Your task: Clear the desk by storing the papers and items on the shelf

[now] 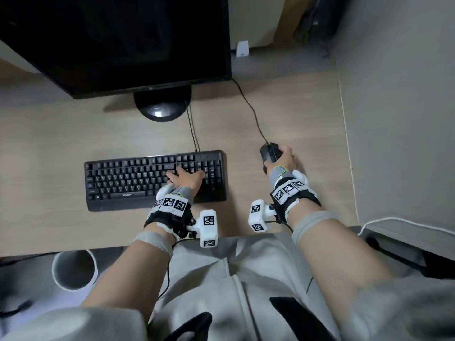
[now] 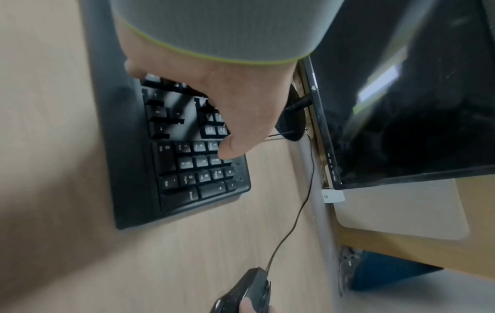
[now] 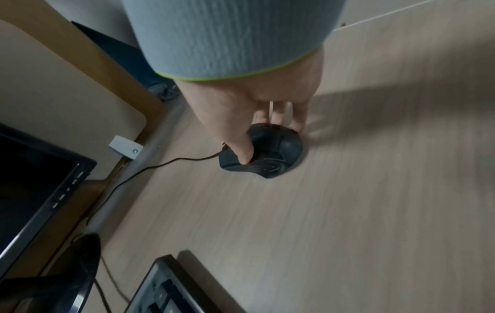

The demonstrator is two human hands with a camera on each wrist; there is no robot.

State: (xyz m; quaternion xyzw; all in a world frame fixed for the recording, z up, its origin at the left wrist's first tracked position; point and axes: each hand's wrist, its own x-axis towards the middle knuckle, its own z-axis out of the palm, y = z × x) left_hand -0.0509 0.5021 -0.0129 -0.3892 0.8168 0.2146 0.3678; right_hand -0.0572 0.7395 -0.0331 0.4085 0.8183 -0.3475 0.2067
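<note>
Desk (image 1: 61, 148) shows no papers. Right hand (image 1: 285, 158) fingers curl round the mouse (image 1: 268, 153), left hand (image 1: 187, 178) fingers spread on the keyboard (image 1: 128, 178). Risk: lifting the mouse could snag its cable (image 1: 251, 109).

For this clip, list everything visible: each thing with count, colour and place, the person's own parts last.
desk: one, light wood, under everything.
monitor: one, black, screen dark, at the back left on a round stand.
keyboard: one, black, centre of desk.
mouse: one, black, wired, right of keyboard.
small box: one, white, behind the desk's back edge.
bin: one, grey, on the floor at left.
white cable: one, along the right edge.
left hand: lies on the keyboard's right half.
right hand: grips the mouse.
No papers in view.
</note>
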